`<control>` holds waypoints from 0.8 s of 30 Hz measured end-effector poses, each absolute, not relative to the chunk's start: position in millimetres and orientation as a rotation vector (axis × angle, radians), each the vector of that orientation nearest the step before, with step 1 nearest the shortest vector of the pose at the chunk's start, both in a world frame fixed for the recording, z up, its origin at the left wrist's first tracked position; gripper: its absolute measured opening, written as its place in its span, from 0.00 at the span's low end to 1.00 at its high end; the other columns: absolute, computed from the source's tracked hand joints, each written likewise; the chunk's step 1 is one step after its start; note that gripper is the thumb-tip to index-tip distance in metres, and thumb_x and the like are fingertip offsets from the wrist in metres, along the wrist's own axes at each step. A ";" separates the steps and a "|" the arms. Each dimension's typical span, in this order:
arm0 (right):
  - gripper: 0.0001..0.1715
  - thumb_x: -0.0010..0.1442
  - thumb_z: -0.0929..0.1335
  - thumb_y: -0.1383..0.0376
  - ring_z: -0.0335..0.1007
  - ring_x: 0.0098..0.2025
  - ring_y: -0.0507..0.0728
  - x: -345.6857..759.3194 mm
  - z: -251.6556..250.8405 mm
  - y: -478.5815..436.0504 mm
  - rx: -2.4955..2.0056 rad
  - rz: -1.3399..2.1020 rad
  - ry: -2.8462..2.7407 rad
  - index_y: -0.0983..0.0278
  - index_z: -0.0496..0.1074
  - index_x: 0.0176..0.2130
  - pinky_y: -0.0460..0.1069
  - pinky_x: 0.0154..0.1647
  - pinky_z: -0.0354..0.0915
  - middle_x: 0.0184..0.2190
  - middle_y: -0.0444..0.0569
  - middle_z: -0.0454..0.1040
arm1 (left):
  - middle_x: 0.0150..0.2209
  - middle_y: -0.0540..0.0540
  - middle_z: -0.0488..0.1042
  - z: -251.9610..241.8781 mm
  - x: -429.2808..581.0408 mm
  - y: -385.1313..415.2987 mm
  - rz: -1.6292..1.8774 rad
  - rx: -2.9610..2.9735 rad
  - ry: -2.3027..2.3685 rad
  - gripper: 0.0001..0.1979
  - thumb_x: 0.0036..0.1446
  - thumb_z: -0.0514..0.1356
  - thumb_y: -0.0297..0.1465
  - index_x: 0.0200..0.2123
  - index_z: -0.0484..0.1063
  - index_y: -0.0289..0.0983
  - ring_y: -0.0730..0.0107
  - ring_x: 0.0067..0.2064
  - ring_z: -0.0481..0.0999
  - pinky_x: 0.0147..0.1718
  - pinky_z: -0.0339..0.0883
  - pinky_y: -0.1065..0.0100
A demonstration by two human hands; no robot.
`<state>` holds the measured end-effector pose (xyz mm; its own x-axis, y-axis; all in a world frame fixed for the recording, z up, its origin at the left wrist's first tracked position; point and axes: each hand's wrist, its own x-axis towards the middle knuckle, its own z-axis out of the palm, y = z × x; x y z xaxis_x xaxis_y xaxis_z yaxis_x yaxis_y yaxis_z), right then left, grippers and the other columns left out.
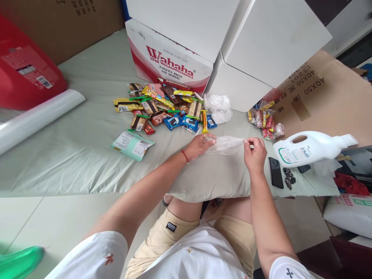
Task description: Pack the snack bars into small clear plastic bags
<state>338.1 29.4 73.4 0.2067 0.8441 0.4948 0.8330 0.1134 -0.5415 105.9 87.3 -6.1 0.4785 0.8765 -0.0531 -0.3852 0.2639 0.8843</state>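
Observation:
A thin clear plastic bag (228,145) is stretched between my hands above the pale green cloth. My left hand (201,146), with a red string at its wrist, is closed on the bag's left end. The bag's right end is pinched in my right hand (255,154). Beyond my left hand lies a pile of wrapped snacks (165,104), in yellow, brown, red and blue wrappers. Crumpled clear plastic (219,107) rests at the pile's right side. A mint-green snack packet (132,145) lies flat, left of my left hand.
A Wahaha carton (171,58) and white boxes (261,42) stand behind the pile. Right of my right hand are a white bottle (310,150), a black phone (276,172), keys (288,177) and bagged snacks (264,120). A plastic roll (40,116) lies left.

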 end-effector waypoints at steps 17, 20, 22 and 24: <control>0.19 0.47 0.78 0.51 0.66 0.29 0.52 361.4 58.0 -0.3 -1.752 0.718 -1.317 0.62 0.77 0.32 0.48 0.31 0.63 0.28 0.43 0.74 | 0.23 0.60 0.55 -0.4 91.6 95.8 0.815 0.923 0.639 0.26 0.34 0.78 0.28 0.38 0.73 0.37 0.82 0.22 0.55 0.19 0.49 0.76; 0.22 0.43 0.79 0.51 0.62 0.23 0.49 354.5 56.4 1.1 -1.671 0.810 -0.998 0.62 0.74 0.32 0.46 0.24 0.60 0.23 0.38 0.68 | 0.27 0.60 0.60 1.0 94.0 97.6 1.013 0.841 0.687 0.32 0.37 0.77 0.30 0.46 0.68 0.41 0.81 0.24 0.60 0.23 0.58 0.77; 0.24 0.40 0.80 0.52 0.59 0.21 0.48 347.6 53.1 3.0 -1.611 0.865 -0.810 0.61 0.71 0.30 0.44 0.20 0.56 0.21 0.36 0.63 | 0.30 0.58 0.64 3.8 93.4 99.1 1.130 0.762 0.778 0.33 0.39 0.77 0.34 0.47 0.65 0.43 0.80 0.27 0.65 0.24 0.59 0.78; 0.25 0.39 0.80 0.53 0.58 0.20 0.47 340.1 49.2 5.0 -1.572 0.884 -0.704 0.61 0.70 0.30 0.43 0.18 0.53 0.19 0.35 0.61 | 0.29 0.57 0.65 6.8 92.7 98.9 1.152 0.716 0.871 0.27 0.45 0.75 0.42 0.40 0.64 0.41 0.80 0.25 0.66 0.19 0.51 0.78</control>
<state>340.1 5.0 49.2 0.5377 0.8272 -0.1634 -0.0253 -0.1779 -0.9837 92.7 98.9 6.8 0.1645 0.9640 -0.2092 -0.4640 0.2627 0.8460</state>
